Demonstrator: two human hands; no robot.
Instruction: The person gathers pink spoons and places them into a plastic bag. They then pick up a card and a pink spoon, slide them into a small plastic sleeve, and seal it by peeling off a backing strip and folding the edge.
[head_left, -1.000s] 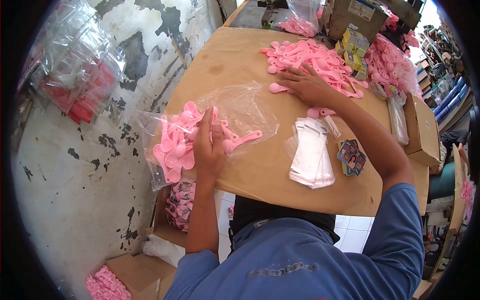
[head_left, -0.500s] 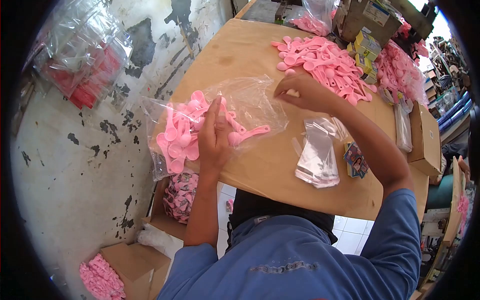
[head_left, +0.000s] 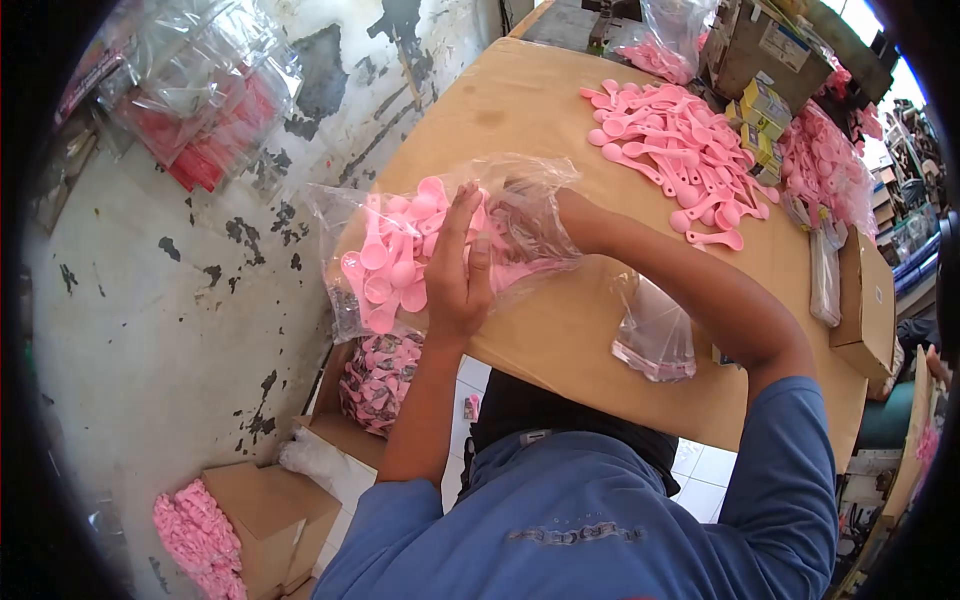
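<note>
A clear plastic bag (head_left: 340, 210) holding several pink measuring spoons (head_left: 385, 255) lies on the left end of the table. My left hand (head_left: 459, 272) rests against the bag's side, fingers stretched upward and held straight. Through the bag's open right end reaches my right hand (head_left: 532, 215); clear film covers it and its fingers are blurred, so I cannot see whether they grip anything. Some pink spoons lie between the two hands, partly hidden by the left one.
A pile of loose pink spoons (head_left: 650, 135) covers the table's far right, with small yellow boxes (head_left: 765, 108) beside it. Flat clear packets (head_left: 655, 335) lie under my right forearm. A cardboard box (head_left: 862, 300) stands at the right edge. The peeling wall (head_left: 230, 330) is at left.
My right hand has moved left from above the table into the bag's opening. My left hand stays against the bag. The view has shifted slightly.
</note>
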